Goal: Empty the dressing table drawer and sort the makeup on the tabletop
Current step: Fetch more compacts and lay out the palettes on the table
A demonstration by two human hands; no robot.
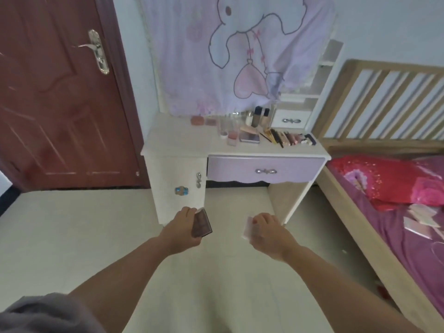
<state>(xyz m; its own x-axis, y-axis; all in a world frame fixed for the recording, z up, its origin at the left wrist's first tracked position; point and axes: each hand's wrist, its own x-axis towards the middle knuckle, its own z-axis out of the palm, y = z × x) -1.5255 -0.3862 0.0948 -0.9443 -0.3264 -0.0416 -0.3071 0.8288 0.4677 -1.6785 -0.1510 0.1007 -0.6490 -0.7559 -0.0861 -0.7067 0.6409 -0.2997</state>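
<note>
The white dressing table (182, 140) stands ahead of me, and its lilac drawer (264, 170) is pushed in. Makeup lies on the right half of the tabletop: bottles (260, 116) at the back, compacts (249, 137) in the middle, a row of slim tubes and sticks (288, 138) at the right. My left hand (182, 228) grips a dark brown palette (201, 223) over the floor in front of the table. A pale pink flat case (248, 228) is held in my right hand (269, 234) beside it.
A dark red door (60, 92) is at the left. A bed (396, 212) with purple sheet, red pillow and a few flat cases stands at the right. A cartoon cloth (240, 51) covers the mirror. A small drawer unit (292, 120) sits on the table's back right.
</note>
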